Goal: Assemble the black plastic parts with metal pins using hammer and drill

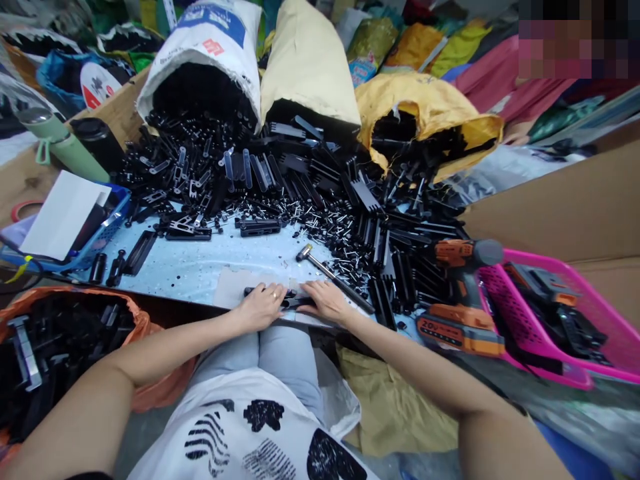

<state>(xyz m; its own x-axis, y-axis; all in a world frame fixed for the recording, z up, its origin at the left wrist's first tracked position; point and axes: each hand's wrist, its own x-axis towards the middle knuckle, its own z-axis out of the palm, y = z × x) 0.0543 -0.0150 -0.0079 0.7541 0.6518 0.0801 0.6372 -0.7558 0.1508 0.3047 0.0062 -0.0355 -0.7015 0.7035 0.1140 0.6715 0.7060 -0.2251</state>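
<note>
At the front edge of the blue table, my left hand [262,305] and my right hand [325,300] are closed on a black slotted part [293,301]. It lies over a piece of grey cardboard [227,287]; my fingers cover much of it, so its exact kind is unclear. A hammer [330,272] with a metal head and dark handle lies just beyond my right hand. Behind it spread many small metal pins [325,223]. Black assembled parts [260,227] rest on the blue surface [200,257] past my left hand.
An orange and black power drill [460,297] stands at the right beside a pink basket [600,313]. A white sack [205,47], a beige sack [307,60] and a yellow sack [430,100] spill black parts. An orange bag [150,320] sits front left. Another person's sleeve [490,73] shows back right.
</note>
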